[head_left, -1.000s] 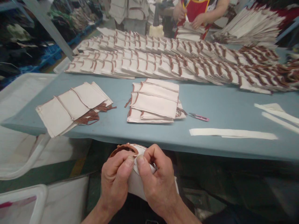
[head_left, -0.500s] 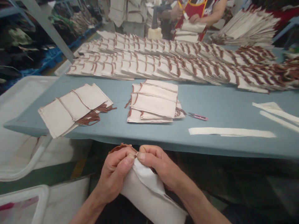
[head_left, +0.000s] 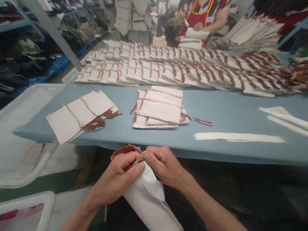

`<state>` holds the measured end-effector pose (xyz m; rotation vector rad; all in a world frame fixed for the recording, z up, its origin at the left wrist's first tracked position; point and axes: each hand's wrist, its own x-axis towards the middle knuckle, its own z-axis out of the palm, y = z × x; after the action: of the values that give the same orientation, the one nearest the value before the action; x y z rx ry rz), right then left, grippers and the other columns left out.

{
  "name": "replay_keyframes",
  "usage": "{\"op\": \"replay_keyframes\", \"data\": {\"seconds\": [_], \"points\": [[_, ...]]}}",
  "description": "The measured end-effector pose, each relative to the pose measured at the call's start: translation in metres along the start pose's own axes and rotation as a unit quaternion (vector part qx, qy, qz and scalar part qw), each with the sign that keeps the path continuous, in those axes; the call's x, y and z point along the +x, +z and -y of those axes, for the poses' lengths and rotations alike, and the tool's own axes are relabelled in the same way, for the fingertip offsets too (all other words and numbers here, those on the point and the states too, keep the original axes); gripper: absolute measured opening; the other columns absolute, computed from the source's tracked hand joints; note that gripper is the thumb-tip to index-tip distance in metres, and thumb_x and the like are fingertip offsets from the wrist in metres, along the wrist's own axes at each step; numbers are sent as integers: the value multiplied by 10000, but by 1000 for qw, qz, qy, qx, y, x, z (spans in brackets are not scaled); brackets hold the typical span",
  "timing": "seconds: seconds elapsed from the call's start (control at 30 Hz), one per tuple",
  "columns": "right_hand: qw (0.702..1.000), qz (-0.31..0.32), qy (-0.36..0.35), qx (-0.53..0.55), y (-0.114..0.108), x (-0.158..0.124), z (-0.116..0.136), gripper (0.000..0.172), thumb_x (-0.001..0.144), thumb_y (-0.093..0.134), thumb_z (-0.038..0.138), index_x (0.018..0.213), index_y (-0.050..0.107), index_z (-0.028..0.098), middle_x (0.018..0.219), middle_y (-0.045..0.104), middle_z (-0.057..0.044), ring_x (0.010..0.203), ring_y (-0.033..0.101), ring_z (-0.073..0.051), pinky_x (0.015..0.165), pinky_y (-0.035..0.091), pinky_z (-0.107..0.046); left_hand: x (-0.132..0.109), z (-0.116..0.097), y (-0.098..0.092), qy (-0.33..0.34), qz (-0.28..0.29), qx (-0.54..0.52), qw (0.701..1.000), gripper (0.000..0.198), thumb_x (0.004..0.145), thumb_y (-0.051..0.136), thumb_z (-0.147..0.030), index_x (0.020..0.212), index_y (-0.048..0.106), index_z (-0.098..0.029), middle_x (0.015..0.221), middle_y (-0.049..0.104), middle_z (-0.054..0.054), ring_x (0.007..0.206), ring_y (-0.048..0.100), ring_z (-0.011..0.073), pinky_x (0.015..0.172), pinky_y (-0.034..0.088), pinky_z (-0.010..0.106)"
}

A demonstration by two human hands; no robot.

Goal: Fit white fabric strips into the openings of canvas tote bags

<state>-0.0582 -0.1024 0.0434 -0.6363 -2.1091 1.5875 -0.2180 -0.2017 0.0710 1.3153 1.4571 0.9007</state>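
In front of the table's near edge, my left hand (head_left: 117,178) grips an off-white fabric piece (head_left: 149,205) with a brown edge, its thumb laid along the top. My right hand (head_left: 165,166) pinches the same edge just beside the left fingertips. Brown material (head_left: 126,150) bulges out behind the left fingers. The white cloth is folded over below the hands and hangs down towards my lap. What exactly lies between the right fingertips is hidden.
On the blue table (head_left: 226,109) lie a middle stack of fabric pieces (head_left: 160,109), a left stack (head_left: 77,112), thread snips (head_left: 203,121) and white strips (head_left: 238,137). Long overlapping rows (head_left: 154,70) run behind. Across the table a person in a red apron (head_left: 199,16) handles white pieces.
The fabric piece has turned a little in my hands, and more brown material shows behind the left fingers. My left thumb has slid over the edge. The camera view has shifted slightly.
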Motion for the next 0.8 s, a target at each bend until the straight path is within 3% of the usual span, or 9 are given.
{"op": "replay_keyframes", "data": {"seconds": [0.13, 0.23, 0.33, 0.43, 0.5, 0.6, 0.67, 0.8], "points": [[994, -48, -45, -91, -8, 13, -6, 478, 1041, 438, 445, 622, 410, 216, 575, 413, 47, 540, 374, -113, 570, 273, -284, 1, -8, -7, 7, 18, 8, 1000, 378, 993, 516, -429, 752, 615, -154, 753, 556, -3, 685, 507, 126, 603, 405, 204], [990, -111, -62, -62, -18, 15, -6, 536, 1089, 298, 503, 684, 502, 217, 624, 532, 12, 594, 502, -141, 624, 386, -279, 0, -15, -12, 24, 23, 0, 999, 351, 996, 521, -410, 802, 657, -150, 747, 592, 1, 664, 519, 125, 590, 403, 206], [983, -143, -112, -6, -29, 11, 11, 519, 1090, 302, 552, 922, 632, 189, 854, 692, -55, 820, 649, -182, 798, 495, -303, 1, -24, -19, 46, 7, 5, 999, 320, 992, 530, -374, 801, 659, -153, 728, 599, -3, 646, 517, 122, 593, 409, 210], [981, -74, -176, 21, -34, 10, 39, 477, 1036, 458, 588, 1180, 631, 167, 1143, 723, -112, 1083, 669, -221, 965, 507, -347, 2, -37, -24, 72, 22, 53, 996, 331, 995, 517, -347, 770, 656, -150, 819, 667, 31, 743, 588, 152, 674, 456, 228], [979, -11, -203, 11, -33, 12, 54, 501, 963, 595, 584, 1235, 612, 164, 1189, 718, -115, 1088, 673, -224, 947, 520, -339, 0, -47, -27, 93, 35, 95, 990, 356, 1007, 495, -335, 750, 660, -152, 789, 672, 29, 744, 600, 159, 684, 457, 234], [975, 62, -208, -39, -33, 16, 65, 481, 860, 738, 555, 1150, 641, 184, 965, 730, -38, 821, 668, -166, 743, 502, -260, -9, -59, -30, 115, 54, 149, 981, 330, 1022, 465, -287, 789, 672, -178, 755, 669, 1, 731, 602, 150, 669, 437, 224], [972, 92, -191, -102, -33, 16, 68, 394, 837, 768, 543, 974, 662, 189, 733, 639, 33, 617, 552, -115, 592, 390, -226, -17, -64, -32, 123, 67, 184, 973, 291, 1032, 453, -250, 853, 676, -202, 823, 701, -8, 792, 633, 148, 716, 442, 217], [948, 129, -152, -247, -34, 11, 75, 427, 860, 782, 483, 670, 544, 183, 589, 457, 68, 524, 352, -82, 526, 191, -267, -29, -64, -36, 147, 42, 239, 959, 240, 1026, 473, -186, 850, 633, -221, 779, 687, -43, 714, 628, 108, 673, 417, 195]]}}
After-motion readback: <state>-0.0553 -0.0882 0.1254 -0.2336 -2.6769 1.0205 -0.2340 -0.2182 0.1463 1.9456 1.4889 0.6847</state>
